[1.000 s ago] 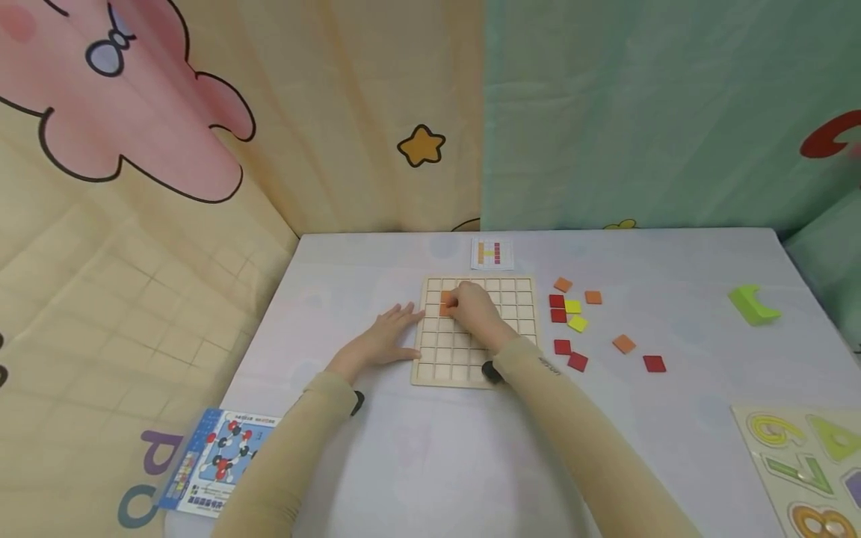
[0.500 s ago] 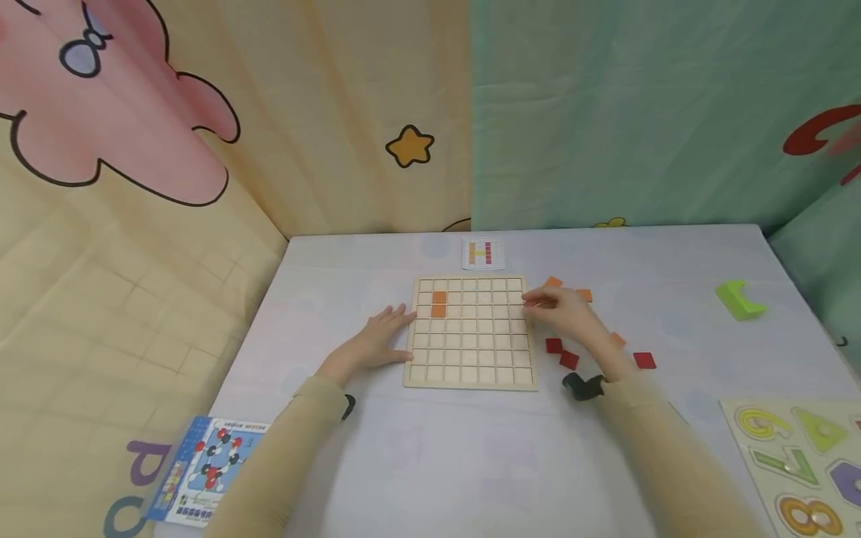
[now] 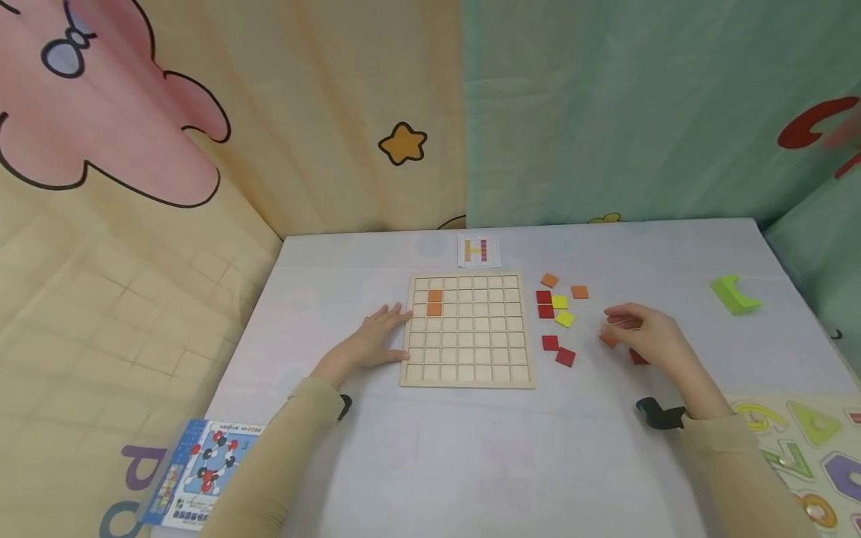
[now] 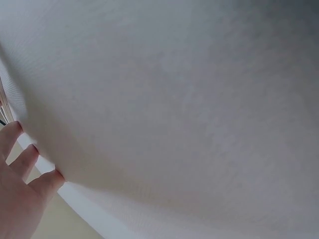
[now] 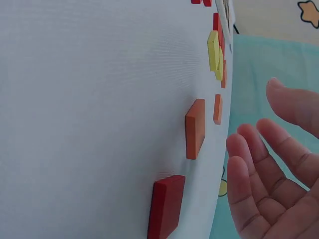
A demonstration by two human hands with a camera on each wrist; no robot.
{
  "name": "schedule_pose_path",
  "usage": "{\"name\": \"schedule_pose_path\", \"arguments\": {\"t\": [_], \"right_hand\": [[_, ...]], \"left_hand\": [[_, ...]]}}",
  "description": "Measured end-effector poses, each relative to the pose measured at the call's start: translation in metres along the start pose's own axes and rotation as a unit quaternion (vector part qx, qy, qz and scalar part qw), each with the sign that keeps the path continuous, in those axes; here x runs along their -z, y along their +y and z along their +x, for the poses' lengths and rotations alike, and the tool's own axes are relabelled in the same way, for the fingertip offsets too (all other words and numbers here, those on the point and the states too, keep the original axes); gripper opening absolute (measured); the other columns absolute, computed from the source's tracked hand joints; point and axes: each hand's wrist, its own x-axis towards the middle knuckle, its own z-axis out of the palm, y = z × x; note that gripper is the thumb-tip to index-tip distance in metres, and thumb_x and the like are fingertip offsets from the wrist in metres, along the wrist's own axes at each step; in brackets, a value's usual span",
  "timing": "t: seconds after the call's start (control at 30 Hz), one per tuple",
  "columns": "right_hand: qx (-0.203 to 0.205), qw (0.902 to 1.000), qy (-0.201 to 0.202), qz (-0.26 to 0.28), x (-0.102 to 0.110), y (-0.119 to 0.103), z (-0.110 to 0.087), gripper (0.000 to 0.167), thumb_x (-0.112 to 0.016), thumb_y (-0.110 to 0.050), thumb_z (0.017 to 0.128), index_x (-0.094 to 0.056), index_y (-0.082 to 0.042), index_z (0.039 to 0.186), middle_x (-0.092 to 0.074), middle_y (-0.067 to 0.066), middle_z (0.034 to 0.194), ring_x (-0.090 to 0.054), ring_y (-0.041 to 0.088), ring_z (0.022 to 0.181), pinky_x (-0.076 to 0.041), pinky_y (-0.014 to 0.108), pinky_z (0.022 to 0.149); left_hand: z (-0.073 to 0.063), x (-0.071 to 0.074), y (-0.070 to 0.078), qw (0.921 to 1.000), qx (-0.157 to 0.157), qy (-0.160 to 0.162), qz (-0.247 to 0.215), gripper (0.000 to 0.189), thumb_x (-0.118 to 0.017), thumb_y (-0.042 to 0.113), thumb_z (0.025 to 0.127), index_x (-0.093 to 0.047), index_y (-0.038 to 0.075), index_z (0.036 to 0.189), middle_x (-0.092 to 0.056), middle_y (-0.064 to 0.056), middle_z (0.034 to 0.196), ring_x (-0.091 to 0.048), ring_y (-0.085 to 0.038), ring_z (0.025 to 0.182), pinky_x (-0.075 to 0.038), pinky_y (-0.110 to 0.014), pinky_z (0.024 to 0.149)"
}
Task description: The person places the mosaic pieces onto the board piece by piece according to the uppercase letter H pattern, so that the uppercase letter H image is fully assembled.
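Observation:
My left hand (image 3: 363,345) rests spread on the table, with thumb and fingertips at the left edge of the wooden grid board (image 3: 473,380). Two orange tiles (image 3: 435,302) sit one below the other in the board's upper left cells. On the right side, my right hand (image 3: 649,336) hovers over a loose orange tile (image 5: 195,128), thumb and fingers apart and nothing between them. A dark red tile (image 5: 167,206) lies beside that orange one, partly hidden by the hand in the head view. In the left wrist view, the left fingers (image 4: 47,184) touch the white tabletop.
Several loose red (image 3: 550,343), yellow (image 3: 564,319) and orange tiles (image 3: 580,292) lie right of the board. A pattern card (image 3: 479,252) is behind it. A green block (image 3: 735,295) lies far right, a number puzzle (image 3: 814,448) front right, a blue-and-white box (image 3: 202,471) front left.
My right hand has left the orange tiles on the board and moved right to the loose orange tile. The left hand stays at the board's edge. The head view has shifted slightly.

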Motion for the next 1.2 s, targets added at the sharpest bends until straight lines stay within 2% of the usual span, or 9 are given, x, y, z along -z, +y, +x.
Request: {"name": "schedule_pose_path", "arguments": {"t": [0.23, 0.47, 0.73, 1.0, 1.2], "right_hand": [[-0.001, 0.9997, -0.013, -0.019, -0.003, 0.005, 0.002, 0.051, -0.071, -0.026, 0.09, -0.056, 0.004, 0.128, -0.064, 0.026, 0.114, -0.061, 0.024, 0.082, -0.054, 0.027, 0.063], [0.003, 0.9994, -0.008, -0.035, -0.008, 0.01, 0.005, 0.049, -0.073, -0.022, 0.089, -0.056, 0.007, 0.126, -0.062, 0.027, 0.111, -0.058, 0.029, 0.088, -0.054, 0.027, 0.063], [0.011, 0.9981, 0.013, -0.058, -0.015, 0.008, 0.009, 0.039, -0.072, -0.016, 0.089, -0.058, 0.007, 0.117, -0.062, 0.023, 0.101, -0.057, 0.033, 0.089, -0.055, 0.036, 0.073], [0.003, 0.9988, 0.006, -0.049, -0.016, 0.004, 0.008, 0.032, -0.072, -0.015, 0.088, -0.059, 0.004, 0.11, -0.063, 0.02, 0.098, -0.057, 0.03, 0.088, -0.054, 0.032, 0.073], [0.03, 0.9995, 0.009, 0.004, -0.023, -0.013, 0.007, 0.035, -0.075, -0.024, 0.087, -0.061, 0.001, 0.107, -0.066, 0.018, 0.101, -0.06, 0.026, 0.09, -0.052, 0.026, 0.072]], "left_hand": [[-0.002, 0.0, 0.0, 1.0, 0.005, 0.001, -0.003, 0.086, -0.072, 0.039, 0.088, -0.025, 0.017, 0.157, -0.009, -0.013, 0.166, -0.002, -0.038, 0.153, -0.006, -0.061, 0.122], [-0.002, -0.001, -0.002, 1.0, 0.007, 0.005, 0.001, 0.086, -0.072, 0.039, 0.088, -0.026, 0.016, 0.157, -0.01, -0.014, 0.166, -0.003, -0.039, 0.153, -0.007, -0.062, 0.121], [-0.001, -0.001, -0.003, 1.0, 0.001, 0.006, 0.002, 0.086, -0.072, 0.039, 0.088, -0.026, 0.016, 0.157, -0.01, -0.015, 0.166, -0.003, -0.039, 0.153, -0.008, -0.062, 0.121], [0.0, -0.002, -0.004, 1.0, 0.001, 0.003, 0.0, 0.086, -0.071, 0.041, 0.089, -0.024, 0.019, 0.158, -0.009, -0.012, 0.166, -0.001, -0.036, 0.154, -0.006, -0.061, 0.122], [-0.001, -0.003, -0.004, 1.0, -0.001, 0.004, -0.002, 0.086, -0.071, 0.041, 0.089, -0.024, 0.019, 0.158, -0.009, -0.012, 0.166, -0.001, -0.036, 0.154, -0.006, -0.061, 0.122]]}}
